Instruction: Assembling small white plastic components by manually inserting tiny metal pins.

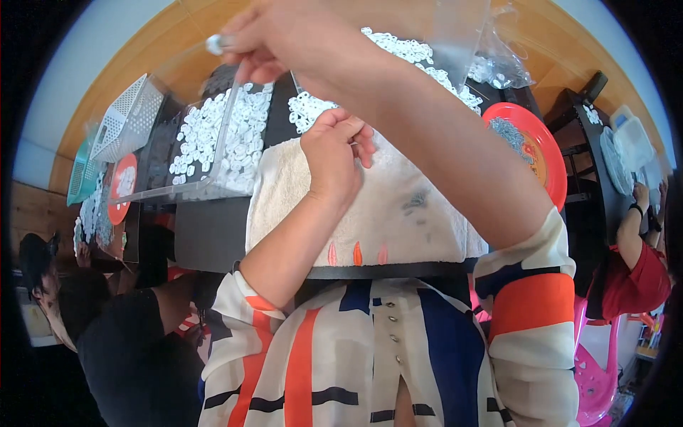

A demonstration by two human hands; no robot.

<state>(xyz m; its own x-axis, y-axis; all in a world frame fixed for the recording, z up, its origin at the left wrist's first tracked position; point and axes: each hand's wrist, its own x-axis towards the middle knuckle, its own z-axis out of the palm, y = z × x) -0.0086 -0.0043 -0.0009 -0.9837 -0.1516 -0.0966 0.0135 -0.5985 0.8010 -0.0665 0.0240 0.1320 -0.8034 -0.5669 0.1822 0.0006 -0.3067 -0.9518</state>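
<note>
My right hand (267, 39) reaches across to the upper left, slightly blurred. Its fingertips pinch a small white plastic piece (214, 45), held above a clear plastic box (153, 192) of similar loose white pieces (203, 132). Over a cream towel (284, 206), my left hand (336, 153) is closed, thumb and fingers drawn together; anything inside them is hidden. Several small grey metal bits (415, 203) lie on the towel's right side. More white pieces (309, 110) lie beyond the towel, partly behind my right arm.
A red plate (558, 167) with small metal parts (506, 132) sits to the right. Clear plastic bags (501, 67) lie behind it. A white basket (128, 117) stands far left. People sit on both sides: one in black (135, 356), another in red (637, 281).
</note>
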